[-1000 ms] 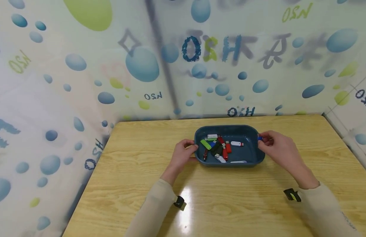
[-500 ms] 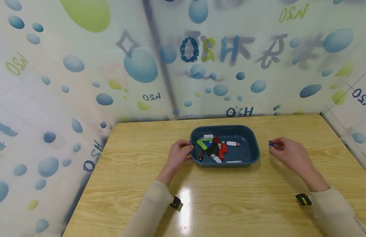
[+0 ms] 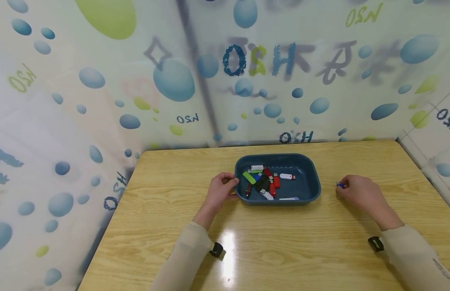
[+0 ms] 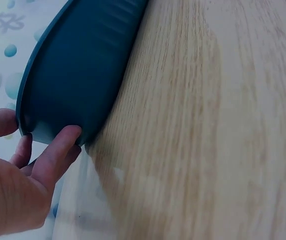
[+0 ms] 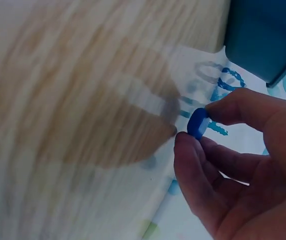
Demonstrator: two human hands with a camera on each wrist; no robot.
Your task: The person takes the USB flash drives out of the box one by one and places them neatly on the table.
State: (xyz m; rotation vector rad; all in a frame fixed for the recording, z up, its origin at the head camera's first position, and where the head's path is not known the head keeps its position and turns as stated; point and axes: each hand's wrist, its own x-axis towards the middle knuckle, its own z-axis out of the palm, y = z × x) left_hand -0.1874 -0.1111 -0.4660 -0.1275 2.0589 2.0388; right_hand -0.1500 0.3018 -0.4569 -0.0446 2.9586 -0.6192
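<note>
A dark blue plastic tray stands on the wooden table with several USB flash drives in it, among them a green one, a white one with a red end and a red one. My left hand grips the tray's left end, thumb at the rim and fingers against the outer wall. To the right of the tray, my right hand pinches a blue USB flash drive between thumb and fingertips, low over the tabletop. Most of that drive is hidden by the fingers in the head view.
The wooden table reaches back to a patterned wall covering. Bare wood shows in front of the tray and on both sides. Each sleeve has a dark strap device at the wrist, such as the left strap.
My right hand has moved right, away from the tray's right end, and lowered toward the table with the blue USB flash drive. The left hand keeps its hold on the tray.
</note>
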